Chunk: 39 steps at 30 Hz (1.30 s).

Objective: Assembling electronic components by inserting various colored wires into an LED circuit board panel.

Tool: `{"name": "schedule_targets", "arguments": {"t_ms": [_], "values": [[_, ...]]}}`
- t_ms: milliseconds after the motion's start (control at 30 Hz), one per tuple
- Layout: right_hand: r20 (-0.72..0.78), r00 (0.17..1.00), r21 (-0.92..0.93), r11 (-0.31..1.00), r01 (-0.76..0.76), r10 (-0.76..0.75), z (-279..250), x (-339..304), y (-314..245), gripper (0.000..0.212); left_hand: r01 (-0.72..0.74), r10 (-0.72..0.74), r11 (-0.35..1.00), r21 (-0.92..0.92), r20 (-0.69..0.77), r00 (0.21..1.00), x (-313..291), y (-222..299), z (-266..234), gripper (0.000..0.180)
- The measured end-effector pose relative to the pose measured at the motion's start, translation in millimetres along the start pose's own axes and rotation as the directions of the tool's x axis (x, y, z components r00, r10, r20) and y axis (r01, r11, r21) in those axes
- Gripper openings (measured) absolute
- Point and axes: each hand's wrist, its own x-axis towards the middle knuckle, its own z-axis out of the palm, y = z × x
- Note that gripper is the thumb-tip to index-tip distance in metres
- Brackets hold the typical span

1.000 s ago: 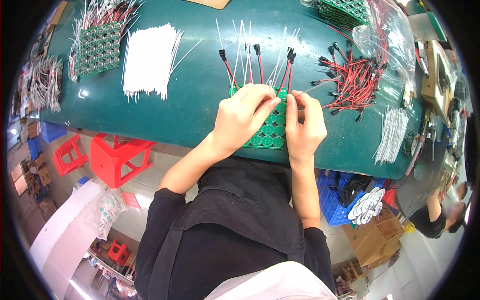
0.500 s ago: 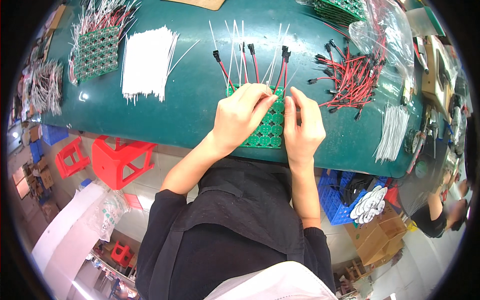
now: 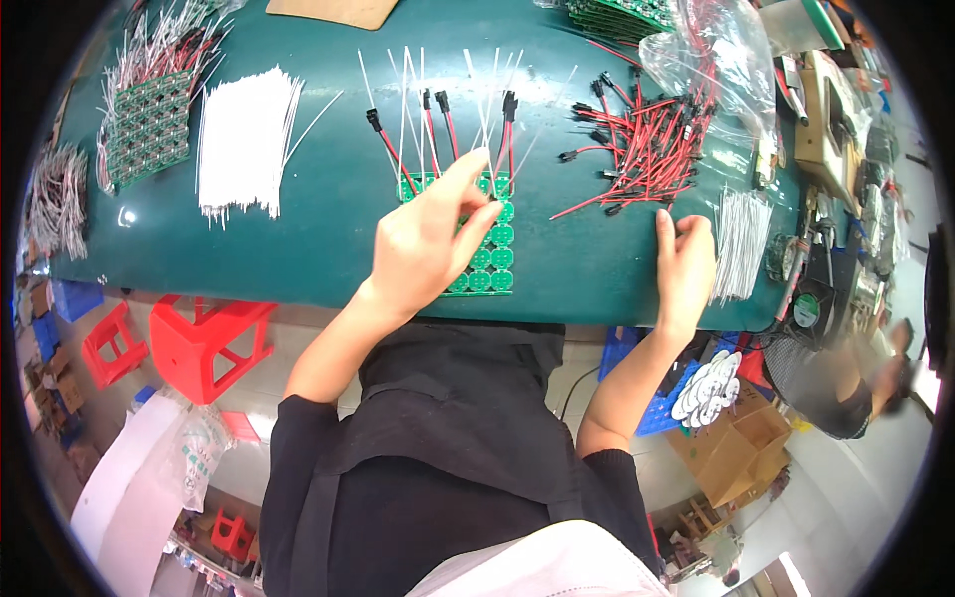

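The circuit board (image 3: 500, 257) is a flat green rectangle of rounded sections. Thin white wires (image 3: 405, 99) and black plastic plugs (image 3: 510, 104) on red leads (image 3: 396, 156) extend beyond the left fingertips. Well below and left of them, a plastic sack (image 3: 202, 458) carries green print. The board lies beneath the left hand (image 3: 420, 242); whether its fingers pinch a wire cannot be told. The right hand (image 3: 688, 267), thumb and forefinger slightly parted, is just below a tangled red pile of leads (image 3: 652, 149).
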Motion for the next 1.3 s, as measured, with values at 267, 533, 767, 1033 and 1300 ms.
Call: {"name": "schedule_targets", "arguments": {"t_ms": [267,533,767,1033,1300], "values": [[0.246,0.969,0.343,0.936,-0.078,-0.01,-18.9,-42.0,-17.8,0.024,0.438,-0.371,0.852,0.285,-0.259,0.892,2.3,-24.5,-111.9,0.032],[0.556,0.774,0.796,0.464,-0.389,-0.303,-30.5,-99.6,-55.4,0.011,0.267,-0.224,0.776,0.571,-0.147,0.963,-9.9,-44.0,-122.9,0.028],[0.549,0.646,0.836,0.334,-0.435,-0.531,-36.6,-107.3,-76.6,0.012,-0.412,0.391,0.911,-0.002,0.32,0.863,-6.0,8.0,-39.2,0.031],[0.001,0.919,0.705,0.652,0.279,-0.394,-20.8,-46.5,-71.8,0.009,0.18,-0.145,0.957,-0.228,0.164,0.976,-9.4,20.1,-19.9,0.02],[-0.06,0.727,0.148,0.714,0.684,-0.684,12.4,-4.1,-48.7,0.031,0.522,-0.482,0.782,-0.34,0.2,0.853,-8.6,25.9,0.4,0.017]]}}
